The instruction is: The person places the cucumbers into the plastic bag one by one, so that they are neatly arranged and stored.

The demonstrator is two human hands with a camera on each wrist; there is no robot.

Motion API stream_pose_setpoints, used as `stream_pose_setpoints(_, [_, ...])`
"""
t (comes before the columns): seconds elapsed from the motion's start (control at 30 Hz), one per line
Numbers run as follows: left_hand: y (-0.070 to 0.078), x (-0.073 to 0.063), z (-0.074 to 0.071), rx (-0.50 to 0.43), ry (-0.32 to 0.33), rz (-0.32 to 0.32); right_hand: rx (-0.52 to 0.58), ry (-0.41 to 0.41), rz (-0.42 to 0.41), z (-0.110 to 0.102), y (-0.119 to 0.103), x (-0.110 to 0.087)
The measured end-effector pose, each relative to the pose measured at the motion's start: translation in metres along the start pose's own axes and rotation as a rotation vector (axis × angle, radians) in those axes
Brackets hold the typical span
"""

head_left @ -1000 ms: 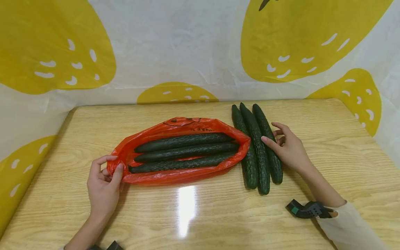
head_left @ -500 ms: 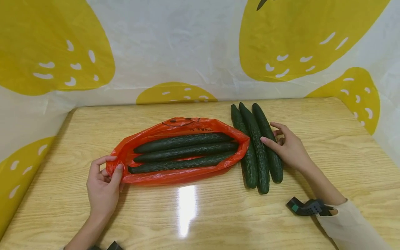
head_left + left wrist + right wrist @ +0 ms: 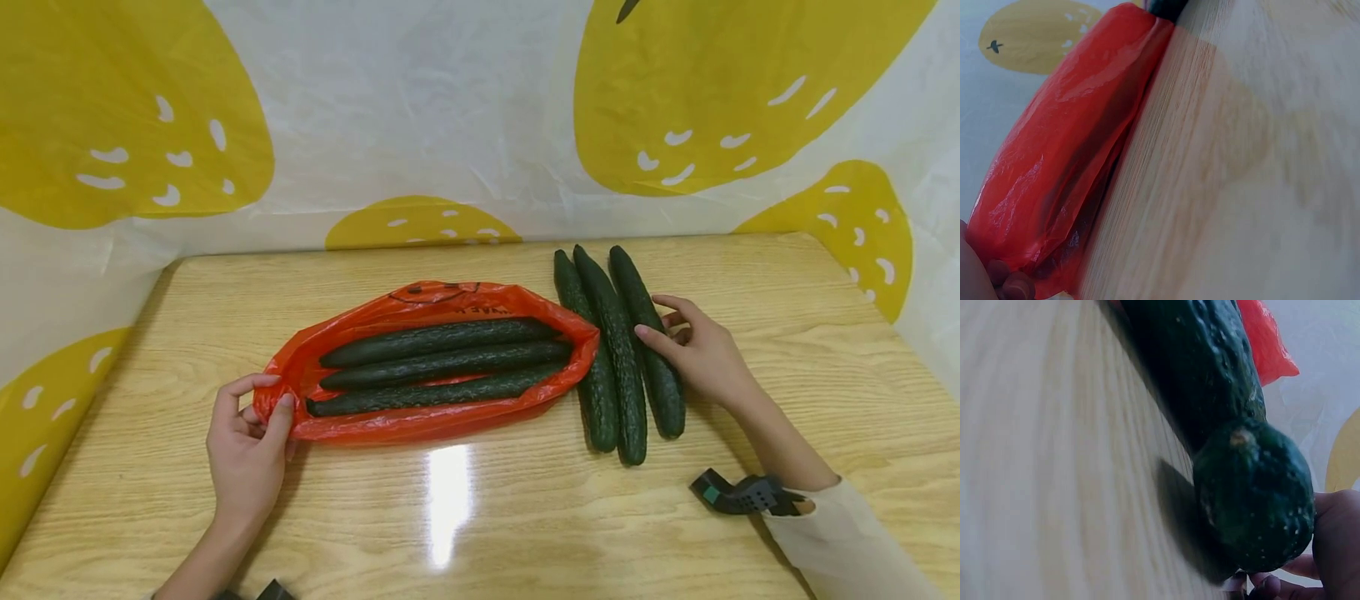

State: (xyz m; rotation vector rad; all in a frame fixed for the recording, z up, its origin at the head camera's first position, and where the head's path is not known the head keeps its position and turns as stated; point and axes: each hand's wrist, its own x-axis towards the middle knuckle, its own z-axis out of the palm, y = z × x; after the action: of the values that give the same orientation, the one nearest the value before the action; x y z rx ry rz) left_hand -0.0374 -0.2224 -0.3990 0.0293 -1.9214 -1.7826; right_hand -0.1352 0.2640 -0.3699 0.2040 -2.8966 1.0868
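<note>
My left hand (image 3: 247, 446) pinches the gathered left end of a red plastic bag (image 3: 420, 427). Three dark green cucumbers (image 3: 450, 364) lie side by side in the bag's open mouth. To the right of the bag, two more cucumbers (image 3: 630, 392) lie close together on the table. My right hand (image 3: 701, 354) holds the rightmost cucumber (image 3: 651, 342) between thumb and fingers, with the thumb on its near side. In the right wrist view the blunt end of that cucumber (image 3: 1254, 500) fills the middle, a shadow under it; most of the fingers are hidden behind it.
The light wood table (image 3: 360, 517) ends at a cloth backdrop (image 3: 420, 108) with yellow fruit prints. A black wrist device (image 3: 750, 494) sits at the right sleeve (image 3: 840, 533). The bag's right tip (image 3: 592, 337) overlaps the nearest loose cucumber.
My right hand and the cucumber it holds have shifted slightly right, widening the gap to the two beside it. The left hand and the bag stay where they were.
</note>
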Motion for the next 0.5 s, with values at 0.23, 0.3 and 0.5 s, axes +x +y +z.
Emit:
stream_pose_setpoints(0.23, [0.0004,-0.0005,0.0001,0.013,0.0,-0.006,-0.024,0.035,-0.048,0.0001,0.0006,-0.0006])
stream_pose_setpoints(0.3, [0.0004,-0.0006,-0.0001,0.017,0.001,-0.009,-0.037,0.047,-0.072,0.0016,0.0004,-0.0003])
stream_pose_setpoints(0.5, [-0.0004,0.0001,-0.0003,0.002,-0.006,0.008,-0.084,0.064,-0.092,0.0039,-0.0012,0.0012])
